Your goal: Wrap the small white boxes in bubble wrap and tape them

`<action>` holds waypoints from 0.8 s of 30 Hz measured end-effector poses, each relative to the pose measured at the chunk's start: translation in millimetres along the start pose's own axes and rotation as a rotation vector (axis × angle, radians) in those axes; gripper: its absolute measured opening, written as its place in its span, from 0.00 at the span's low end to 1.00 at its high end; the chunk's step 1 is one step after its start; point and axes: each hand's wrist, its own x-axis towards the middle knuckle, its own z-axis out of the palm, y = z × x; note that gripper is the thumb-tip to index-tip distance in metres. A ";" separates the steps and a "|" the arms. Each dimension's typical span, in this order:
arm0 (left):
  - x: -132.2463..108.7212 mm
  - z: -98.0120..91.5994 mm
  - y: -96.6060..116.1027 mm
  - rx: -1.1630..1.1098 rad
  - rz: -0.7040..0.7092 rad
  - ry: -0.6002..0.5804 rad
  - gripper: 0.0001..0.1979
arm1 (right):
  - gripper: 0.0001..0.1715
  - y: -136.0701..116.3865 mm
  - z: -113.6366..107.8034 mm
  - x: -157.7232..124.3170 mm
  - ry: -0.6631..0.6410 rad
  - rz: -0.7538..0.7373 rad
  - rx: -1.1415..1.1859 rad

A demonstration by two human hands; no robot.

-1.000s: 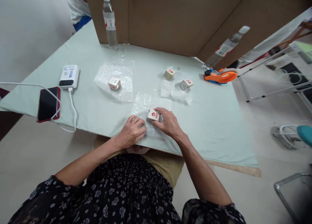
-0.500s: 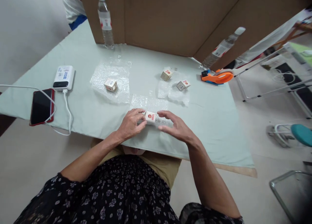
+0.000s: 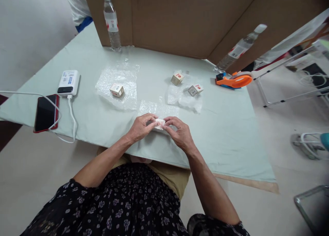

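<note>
Carton [image 3: 160, 123] at table's [image 3: 226, 136] near side, grasped at both ends.
Left hand [image 3: 141, 127] pinches its left end, right hand [image 3: 180, 133] its right; bubble wrap [image 3: 154, 107] spreads out on its far side.

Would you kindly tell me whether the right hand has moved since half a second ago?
Yes, the right hand has moved left, farther from the tape dispenser and closer to the left hand.

Between the fingers [image 3: 170, 120], the box [image 3: 159, 124] is white and red; below them, black clothing [image 3: 120, 205] bears pale flowers.
</note>
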 end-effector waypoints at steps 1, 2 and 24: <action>-0.1 1.6 -0.6 -0.008 0.002 0.007 0.06 | 0.07 -0.2 0.0 -0.9 0.006 0.006 -0.002; -0.3 3.1 -1.1 -0.015 0.002 0.010 0.06 | 0.07 -0.3 0.0 -1.9 0.012 0.011 -0.005; 0.3 9.8 10.6 -0.003 -0.131 -0.034 0.03 | 0.07 18.0 -2.3 -11.2 0.076 0.183 0.062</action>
